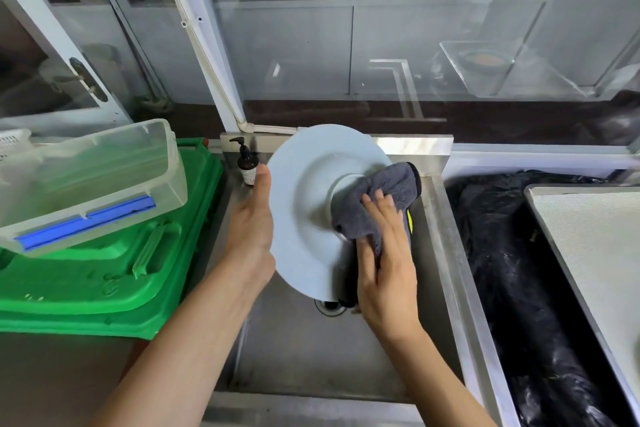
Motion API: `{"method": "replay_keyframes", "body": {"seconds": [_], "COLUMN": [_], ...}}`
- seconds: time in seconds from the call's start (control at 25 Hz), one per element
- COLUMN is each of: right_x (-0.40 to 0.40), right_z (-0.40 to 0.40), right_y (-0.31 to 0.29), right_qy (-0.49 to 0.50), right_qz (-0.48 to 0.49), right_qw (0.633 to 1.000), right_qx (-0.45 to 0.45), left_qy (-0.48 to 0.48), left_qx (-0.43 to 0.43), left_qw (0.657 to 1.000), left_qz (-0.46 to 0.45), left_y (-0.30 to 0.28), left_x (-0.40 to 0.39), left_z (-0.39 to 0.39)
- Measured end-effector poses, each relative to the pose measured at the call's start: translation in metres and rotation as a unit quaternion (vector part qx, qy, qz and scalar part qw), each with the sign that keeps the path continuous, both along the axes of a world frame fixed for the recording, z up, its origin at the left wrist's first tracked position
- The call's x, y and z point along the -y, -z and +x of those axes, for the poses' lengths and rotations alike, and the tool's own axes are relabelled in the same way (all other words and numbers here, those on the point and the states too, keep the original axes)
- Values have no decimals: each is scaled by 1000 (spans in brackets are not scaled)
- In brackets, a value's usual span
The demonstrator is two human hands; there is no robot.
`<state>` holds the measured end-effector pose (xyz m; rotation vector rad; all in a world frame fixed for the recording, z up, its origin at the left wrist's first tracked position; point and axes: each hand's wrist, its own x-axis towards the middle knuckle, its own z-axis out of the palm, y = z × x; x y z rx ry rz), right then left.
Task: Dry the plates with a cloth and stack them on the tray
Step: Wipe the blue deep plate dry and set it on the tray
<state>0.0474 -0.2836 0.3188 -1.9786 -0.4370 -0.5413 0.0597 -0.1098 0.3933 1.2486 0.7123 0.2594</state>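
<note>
A white deep-rimmed plate (304, 204) is held tilted on edge above the steel sink (311, 350). My left hand (251, 229) grips its left rim, thumb on the front edge. My right hand (384, 253) presses a grey cloth (377, 198) against the plate's centre and right side. A metal tray (595, 239) lies at the right, over black plastic; only part of it shows and no plates are seen on it.
Green plastic lids (114, 270) are piled at the left with a clear plastic box (90, 180) on top. A brown pump bottle (247, 163) stands at the sink's back left corner. Black plastic sheeting (502, 253) fills the right basin. Glass partitions rise behind.
</note>
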Motion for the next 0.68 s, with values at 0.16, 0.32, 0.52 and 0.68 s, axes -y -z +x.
{"method": "replay_keyframes", "body": {"seconds": [0.16,0.32,0.52,0.68], "right_x": [-16,-9,-15,-4], "right_z": [-11,7,48,60], "right_y": [0,-23,-67,-56], "right_qy": [-38,-4,-59,-56], "right_qz": [-52,-67,-149,-85], "right_qw": [997,997,982,991], "right_qx": [52,49,95,85], "left_qy": [18,25,48,57], "left_qx": [-12,-8,19,51], "left_qw": [1000,999,998,995], "left_qz": [13,22,46,60], "left_y": [-5,0,-2,-6], "left_x": [7,6,10,10], "left_z": [2,3,2,2]}}
